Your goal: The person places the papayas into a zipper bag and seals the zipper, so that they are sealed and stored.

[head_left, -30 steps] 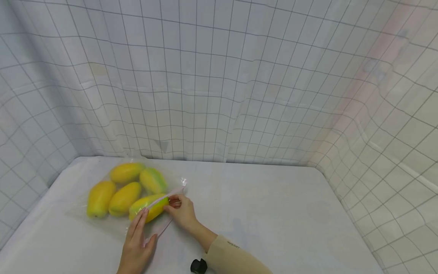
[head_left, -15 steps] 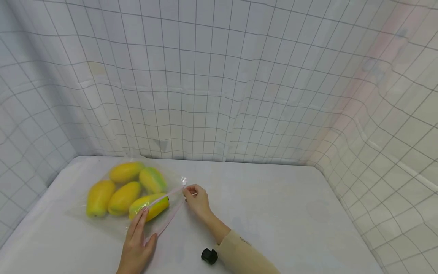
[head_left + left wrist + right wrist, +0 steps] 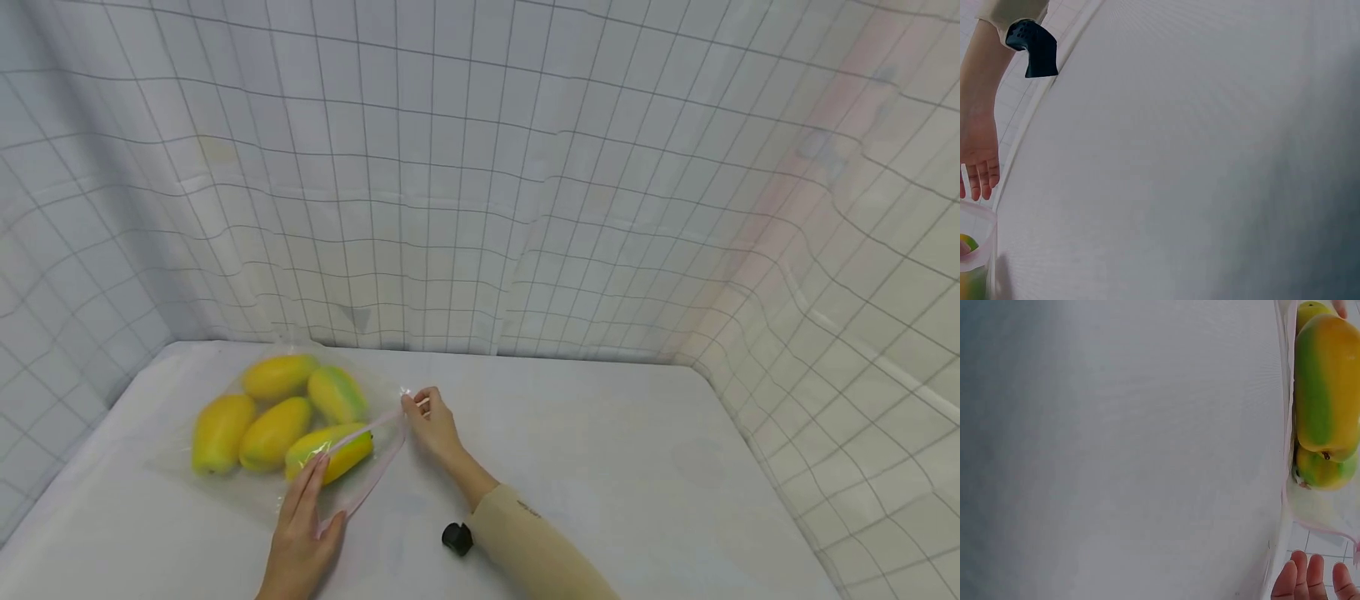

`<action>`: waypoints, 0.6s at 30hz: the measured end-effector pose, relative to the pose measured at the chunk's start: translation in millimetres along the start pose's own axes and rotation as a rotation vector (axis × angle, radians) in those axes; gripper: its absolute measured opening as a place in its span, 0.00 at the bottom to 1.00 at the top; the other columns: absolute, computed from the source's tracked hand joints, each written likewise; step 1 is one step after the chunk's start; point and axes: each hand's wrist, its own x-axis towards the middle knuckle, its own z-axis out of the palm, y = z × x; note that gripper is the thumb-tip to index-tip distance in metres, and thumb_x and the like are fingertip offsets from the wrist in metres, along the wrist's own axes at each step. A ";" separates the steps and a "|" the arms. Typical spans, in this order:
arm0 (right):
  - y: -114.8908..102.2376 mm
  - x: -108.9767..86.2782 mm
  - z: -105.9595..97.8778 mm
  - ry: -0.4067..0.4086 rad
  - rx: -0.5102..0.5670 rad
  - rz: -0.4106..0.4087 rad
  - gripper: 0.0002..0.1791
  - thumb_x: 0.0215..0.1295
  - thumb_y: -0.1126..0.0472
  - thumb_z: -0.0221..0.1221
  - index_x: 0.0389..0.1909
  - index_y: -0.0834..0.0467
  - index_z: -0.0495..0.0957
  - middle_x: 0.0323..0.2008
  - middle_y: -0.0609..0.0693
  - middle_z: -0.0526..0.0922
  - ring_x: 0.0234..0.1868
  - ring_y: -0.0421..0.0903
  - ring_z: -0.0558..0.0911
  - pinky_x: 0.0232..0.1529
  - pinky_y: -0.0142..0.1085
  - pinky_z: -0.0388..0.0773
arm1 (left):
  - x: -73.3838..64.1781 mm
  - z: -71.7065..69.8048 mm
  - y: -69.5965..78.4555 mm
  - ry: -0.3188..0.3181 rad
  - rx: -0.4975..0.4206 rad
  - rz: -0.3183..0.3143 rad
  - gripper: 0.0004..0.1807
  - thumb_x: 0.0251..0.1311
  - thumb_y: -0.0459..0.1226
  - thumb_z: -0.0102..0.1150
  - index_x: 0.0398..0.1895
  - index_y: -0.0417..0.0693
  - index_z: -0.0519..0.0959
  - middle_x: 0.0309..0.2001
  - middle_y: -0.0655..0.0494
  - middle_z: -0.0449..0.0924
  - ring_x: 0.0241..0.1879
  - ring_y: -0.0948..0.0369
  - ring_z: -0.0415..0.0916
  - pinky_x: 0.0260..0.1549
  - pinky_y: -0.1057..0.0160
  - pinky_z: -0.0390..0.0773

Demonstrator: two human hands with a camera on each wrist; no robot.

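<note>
Several yellow-green papayas (image 3: 273,433) lie inside a clear zip bag (image 3: 382,467) with pink edging, flat at the table's left. One papaya (image 3: 351,454) sits just inside the bag's mouth. My left hand (image 3: 298,537) rests at the near end of the mouth, fingers straight on the upper edge and thumb at the lower edge. At the far corner of the mouth, my right hand (image 3: 435,429) pinches the edge with thumb and fingertips. In the right wrist view the papaya (image 3: 1329,387) shows through the parted mouth, and fingers (image 3: 1315,575) appear below the bag's corner.
A white-covered table (image 3: 585,467) extends to the right of the bag. Grid-patterned curtains (image 3: 465,208) enclose the back and sides. A black wrist device (image 3: 457,539) sits at the right sleeve (image 3: 532,542).
My right hand has moved from the front papaya's tip, up and right, to the far corner of the bag's mouth. The left hand and papayas stay put.
</note>
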 end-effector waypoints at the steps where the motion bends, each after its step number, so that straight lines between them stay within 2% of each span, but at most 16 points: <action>1: 0.5 0.4 0.7 -0.005 -0.006 0.001 0.14 0.65 0.49 0.50 0.37 0.57 0.68 0.23 0.45 0.70 0.25 0.38 0.69 0.23 0.27 0.66 | -0.2 0.1 0.1 -0.002 0.001 -0.001 0.37 0.64 0.55 0.39 0.57 0.26 0.66 0.57 0.34 0.65 0.66 0.61 0.54 0.65 0.70 0.52; 7: -0.7 2.0 2.4 -0.057 -0.085 -0.017 0.13 0.67 0.50 0.47 0.36 0.56 0.67 0.24 0.46 0.71 0.24 0.39 0.68 0.23 0.27 0.65 | 0.6 -3.1 4.6 -0.053 -0.011 -0.058 0.38 0.64 0.56 0.38 0.59 0.27 0.64 0.61 0.37 0.63 0.66 0.63 0.52 0.66 0.72 0.50; 11: 0.4 2.5 3.2 -0.065 -0.128 -0.020 0.13 0.68 0.50 0.46 0.31 0.56 0.65 0.23 0.45 0.67 0.25 0.40 0.66 0.22 0.28 0.62 | 1.0 -5.0 7.1 -0.086 -0.013 -0.090 0.39 0.64 0.56 0.37 0.60 0.28 0.63 0.62 0.38 0.62 0.67 0.65 0.50 0.66 0.73 0.48; 15: 1.6 2.7 2.9 -0.081 -0.116 -0.034 0.12 0.68 0.52 0.46 0.30 0.56 0.64 0.22 0.44 0.65 0.25 0.39 0.65 0.22 0.27 0.61 | 0.4 -4.2 6.5 -0.076 -0.012 -0.083 0.39 0.64 0.56 0.37 0.60 0.28 0.64 0.61 0.37 0.63 0.67 0.64 0.50 0.66 0.73 0.49; 18: 1.7 3.1 3.1 -0.088 -0.075 -0.038 0.12 0.69 0.53 0.46 0.29 0.56 0.63 0.22 0.44 0.67 0.24 0.37 0.67 0.22 0.27 0.62 | 0.8 -2.9 4.1 -0.046 -0.010 -0.050 0.38 0.64 0.56 0.39 0.58 0.28 0.65 0.59 0.36 0.64 0.66 0.63 0.52 0.66 0.72 0.50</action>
